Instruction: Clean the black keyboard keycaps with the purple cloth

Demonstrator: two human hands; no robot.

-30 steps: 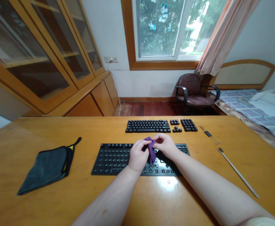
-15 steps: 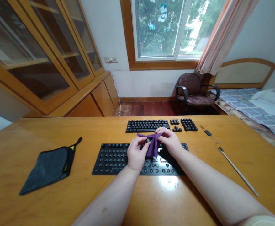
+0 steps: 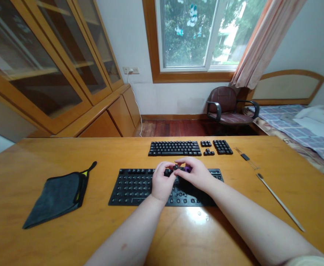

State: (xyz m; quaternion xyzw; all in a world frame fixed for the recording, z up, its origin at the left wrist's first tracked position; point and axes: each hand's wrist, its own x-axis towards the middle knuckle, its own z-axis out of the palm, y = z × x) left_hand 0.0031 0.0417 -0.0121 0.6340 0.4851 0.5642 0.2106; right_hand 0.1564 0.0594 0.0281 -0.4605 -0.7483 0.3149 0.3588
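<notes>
My left hand (image 3: 162, 181) is closed, thumb and fingertips pinching a small black piece (image 3: 175, 167) whose kind I cannot make out. Close against it, my right hand (image 3: 193, 171) has its fingertips at the same piece. A purple cloth (image 3: 188, 169) is bunched inside the right hand, mostly hidden by the fingers. Both hands hover over a black keyboard base (image 3: 135, 186) with its keycaps off, so its switches and square sockets show. The hands and their shadow cover part of its right half.
Black keycaps (image 3: 174, 148) lie in keyboard layout behind the base, with a number-pad group (image 3: 222, 147). A wire keycap puller (image 3: 245, 157) and a thin brush (image 3: 280, 203) lie at right. A folded grey cloth (image 3: 58, 197) lies at left on the wooden desk (image 3: 95, 244).
The purple cloth, spread and hanging between the hands before, is now gathered in my right hand. That hand has moved left and down, its fingertips meeting the left ones at the small piece.
</notes>
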